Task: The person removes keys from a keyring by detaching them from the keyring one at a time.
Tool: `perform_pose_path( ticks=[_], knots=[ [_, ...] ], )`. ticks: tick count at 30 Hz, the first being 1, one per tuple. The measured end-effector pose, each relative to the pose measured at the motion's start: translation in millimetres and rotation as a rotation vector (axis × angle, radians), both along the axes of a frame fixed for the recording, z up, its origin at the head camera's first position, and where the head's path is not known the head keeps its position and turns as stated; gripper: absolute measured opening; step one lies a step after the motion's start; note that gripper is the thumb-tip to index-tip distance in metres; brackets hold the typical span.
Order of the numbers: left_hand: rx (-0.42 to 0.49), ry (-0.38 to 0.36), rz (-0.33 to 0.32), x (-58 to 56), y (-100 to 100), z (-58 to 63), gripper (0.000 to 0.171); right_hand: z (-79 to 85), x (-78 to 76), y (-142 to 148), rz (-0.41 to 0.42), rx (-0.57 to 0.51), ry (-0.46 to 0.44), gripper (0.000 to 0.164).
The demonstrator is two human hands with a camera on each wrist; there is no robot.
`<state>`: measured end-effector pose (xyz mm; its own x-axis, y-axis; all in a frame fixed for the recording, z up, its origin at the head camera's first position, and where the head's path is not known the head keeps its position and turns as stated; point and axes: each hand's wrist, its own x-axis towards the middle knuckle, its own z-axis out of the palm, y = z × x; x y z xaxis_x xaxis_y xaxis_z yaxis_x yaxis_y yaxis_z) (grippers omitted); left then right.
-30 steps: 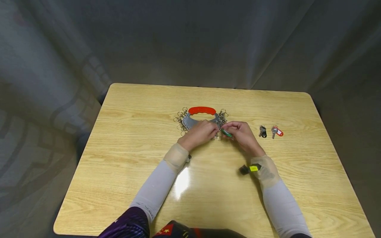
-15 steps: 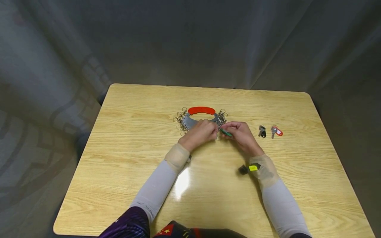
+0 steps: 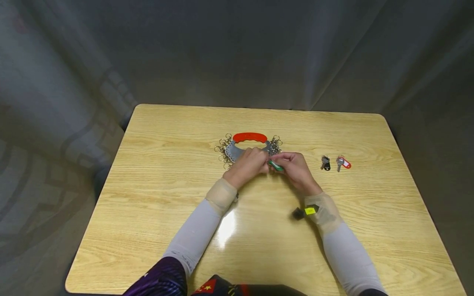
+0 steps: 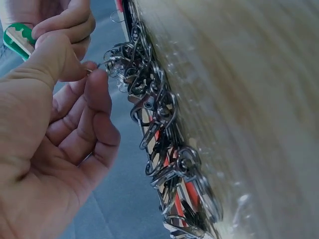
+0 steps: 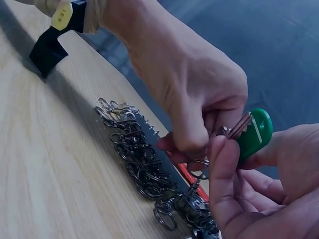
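My right hand point(image 3: 296, 170) pinches a key point(image 5: 240, 125) with a green key tag point(image 5: 256, 137) between thumb and fingers. Right beside it, my left hand point(image 3: 249, 166) has thumb and forefinger closed on a small metal ring point(image 4: 90, 70), mostly hidden by the fingertips. Both hands meet over the right front part of a grey metal key holder point(image 3: 231, 151) with a red handle point(image 3: 250, 136). Many metal clips and rings point(image 4: 164, 109) hang along its curved edge. Whether the key's own ring touches the pinched ring cannot be made out.
To the right on the wooden table point(image 3: 166, 197) lie a key with a black tag point(image 3: 326, 163) and a key with a red tag point(image 3: 343, 162), a little apart. A dark curtain point(image 3: 237, 53) stands behind the table.
My right hand has moved slightly left with the green-tagged key, closing up to my left hand, and the tag has turned a little. The left hand stays nearly in place.
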<state>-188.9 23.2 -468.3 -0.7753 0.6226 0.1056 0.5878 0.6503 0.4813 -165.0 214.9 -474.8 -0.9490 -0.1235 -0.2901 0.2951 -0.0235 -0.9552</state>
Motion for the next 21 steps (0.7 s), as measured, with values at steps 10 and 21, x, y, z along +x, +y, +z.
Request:
perform_pose_path(
  ticks=[10,21],
  knots=[
    [0.064,-0.037,-0.011,-2.4,-2.5,-3.3,0.019,-0.4,-0.1,5.7,0.108,0.329,0.144,0.021],
    [-0.058,0.027,-0.015,-0.5,0.3,-2.0,0.025,4.2,0.3,8.2,0.144,0.394,0.133,0.022]
  ],
)
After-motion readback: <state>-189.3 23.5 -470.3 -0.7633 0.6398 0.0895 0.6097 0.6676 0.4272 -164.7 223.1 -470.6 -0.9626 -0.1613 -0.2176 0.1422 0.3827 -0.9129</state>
